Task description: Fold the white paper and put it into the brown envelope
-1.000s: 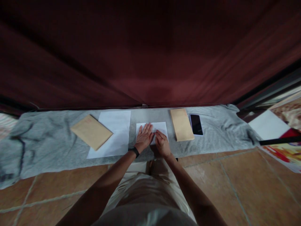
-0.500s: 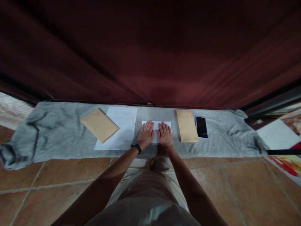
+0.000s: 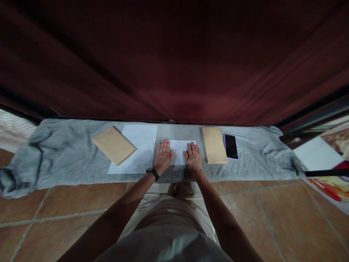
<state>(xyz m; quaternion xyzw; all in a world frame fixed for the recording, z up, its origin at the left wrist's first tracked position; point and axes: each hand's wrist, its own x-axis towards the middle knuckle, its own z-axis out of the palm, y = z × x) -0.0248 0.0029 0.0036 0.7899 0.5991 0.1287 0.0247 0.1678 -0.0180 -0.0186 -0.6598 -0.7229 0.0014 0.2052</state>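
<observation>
A folded sheet of white paper (image 3: 178, 152) lies on the grey cloth between my two hands. My left hand (image 3: 163, 155) rests flat over its left edge, fingers stretched away from me. Over the right edge lies my right hand (image 3: 193, 157), also flat with its fingers extended. Left of my left hand are larger white sheets (image 3: 137, 160), with a brown envelope (image 3: 114, 145) lying slantwise on them. To the right of my right hand sits a stack of brown envelopes (image 3: 215, 145), and a phone (image 3: 231, 146) with a dark screen touches or nearly touches its edge.
Grey cloth (image 3: 68, 153) covers the long narrow surface. A dark red curtain (image 3: 174, 72) hangs along its far side. At the far right are a white sheet (image 3: 317, 154), a dark bar (image 3: 325, 173) and a colourful printed sheet (image 3: 329, 189). Below lies a tiled floor (image 3: 81, 203).
My hands have moved apart across the folded paper, the left one to the left and the right one slightly to the right. More of the paper's middle shows. The view has shifted slightly.
</observation>
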